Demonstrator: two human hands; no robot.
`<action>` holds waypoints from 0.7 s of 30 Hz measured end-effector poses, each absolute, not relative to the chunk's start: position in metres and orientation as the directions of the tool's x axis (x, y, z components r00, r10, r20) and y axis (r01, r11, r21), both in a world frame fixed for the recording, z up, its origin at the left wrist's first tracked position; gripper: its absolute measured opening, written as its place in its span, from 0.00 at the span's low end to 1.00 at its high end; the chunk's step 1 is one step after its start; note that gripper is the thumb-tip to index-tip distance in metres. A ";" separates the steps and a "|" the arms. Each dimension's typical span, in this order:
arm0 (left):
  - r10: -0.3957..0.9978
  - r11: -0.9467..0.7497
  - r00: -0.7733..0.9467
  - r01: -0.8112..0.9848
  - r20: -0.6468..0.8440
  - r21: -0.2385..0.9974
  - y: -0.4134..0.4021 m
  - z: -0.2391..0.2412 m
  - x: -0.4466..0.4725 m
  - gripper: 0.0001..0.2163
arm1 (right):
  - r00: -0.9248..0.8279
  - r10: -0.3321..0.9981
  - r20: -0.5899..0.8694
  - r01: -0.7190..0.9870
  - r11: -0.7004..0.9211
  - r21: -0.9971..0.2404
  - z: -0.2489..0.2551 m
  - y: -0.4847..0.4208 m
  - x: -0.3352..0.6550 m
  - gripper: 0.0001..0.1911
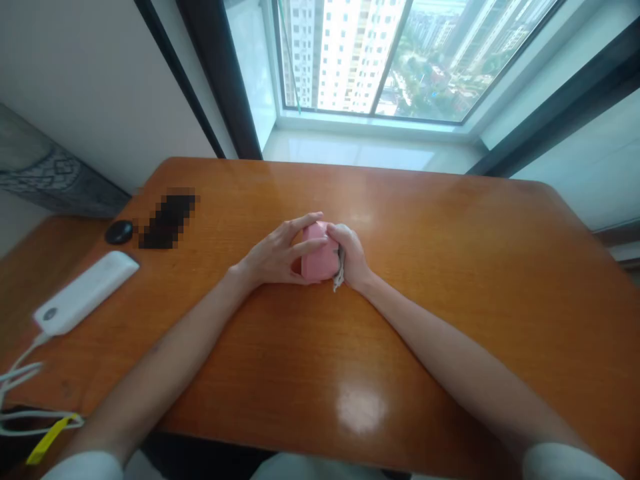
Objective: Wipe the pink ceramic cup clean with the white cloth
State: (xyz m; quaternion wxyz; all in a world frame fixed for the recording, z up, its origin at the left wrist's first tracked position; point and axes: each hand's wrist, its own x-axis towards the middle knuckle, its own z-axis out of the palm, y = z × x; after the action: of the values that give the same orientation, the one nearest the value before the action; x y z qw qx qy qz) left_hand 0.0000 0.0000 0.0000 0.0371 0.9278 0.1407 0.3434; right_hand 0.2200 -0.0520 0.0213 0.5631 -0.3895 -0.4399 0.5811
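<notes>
Near the middle of the wooden table [450, 280], I hold a small pink rounded object [321, 260] whose exact kind I cannot make out. My left hand [280, 252] grips it from the left, fingers spread across its top and front with the thumb along the near side. On its right side, my right hand [353, 253] is closed around a crumpled greyish-white cloth [339, 270], which presses against the pink object. A loose end of the cloth hangs below the fingers. The right thumb rests at the object's upper right edge.
At the left lie a white power bank [87, 293] with a white cable [20, 373] bearing a yellow tag [50, 441], a round black object [119, 232] and a dark pixelated item [167, 219]. A window [370, 60] stands beyond the table's far edge.
</notes>
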 end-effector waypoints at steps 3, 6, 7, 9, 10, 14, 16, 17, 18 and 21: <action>0.289 -0.957 0.705 0.224 0.648 0.183 -0.002 -0.002 0.003 0.49 | -0.065 0.997 0.044 -0.341 0.019 -0.940 0.017 -0.051 0.220 0.27; 0.314 -0.949 0.680 0.216 0.663 0.228 -0.005 -0.002 0.006 0.49 | -0.058 0.998 0.039 -0.340 0.017 -0.940 0.015 -0.050 0.220 0.28; 0.333 -0.943 0.674 0.224 0.659 0.247 -0.006 -0.001 0.007 0.49 | -0.059 0.998 0.032 -0.339 0.010 -0.941 0.015 -0.050 0.219 0.29; 0.372 -0.928 0.665 0.243 0.648 0.283 -0.008 0.000 0.008 0.49 | -0.062 0.998 0.020 -0.342 -0.002 -0.940 0.015 -0.050 0.219 0.29; 0.390 -0.920 0.661 0.251 0.641 0.301 -0.009 0.001 0.008 0.49 | -0.059 0.998 0.021 -0.345 -0.001 -0.938 0.016 -0.050 0.219 0.29; 0.469 -0.877 0.661 0.273 0.586 0.395 -0.012 0.004 0.009 0.49 | -0.022 0.998 0.065 -0.322 0.055 -0.945 0.016 -0.051 0.218 0.30; 0.500 -0.854 0.652 0.263 0.570 0.449 -0.014 0.007 0.010 0.50 | -0.007 0.997 0.079 -0.293 0.073 -0.953 0.015 -0.050 0.218 0.30; 0.519 -0.838 0.638 0.251 0.569 0.484 -0.015 0.007 0.012 0.51 | -0.006 0.997 0.077 -0.286 0.072 -0.956 0.014 -0.050 0.218 0.30; 0.549 -0.813 0.618 0.239 0.562 0.531 -0.015 0.007 0.013 0.51 | -0.010 0.997 0.071 -0.284 0.065 -0.957 0.014 -0.050 0.218 0.30; 0.662 -0.694 0.557 0.204 0.501 0.690 -0.017 0.004 0.017 0.49 | -0.026 0.998 0.056 -0.280 0.047 -0.959 0.014 -0.050 0.217 0.30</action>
State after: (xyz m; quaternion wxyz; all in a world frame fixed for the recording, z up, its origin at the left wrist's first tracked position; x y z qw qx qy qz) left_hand 0.0167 -0.0171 0.0045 0.2921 0.8326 0.2600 0.3922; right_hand 0.2175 -0.0503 0.0139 0.5699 -0.4026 -0.4457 0.5608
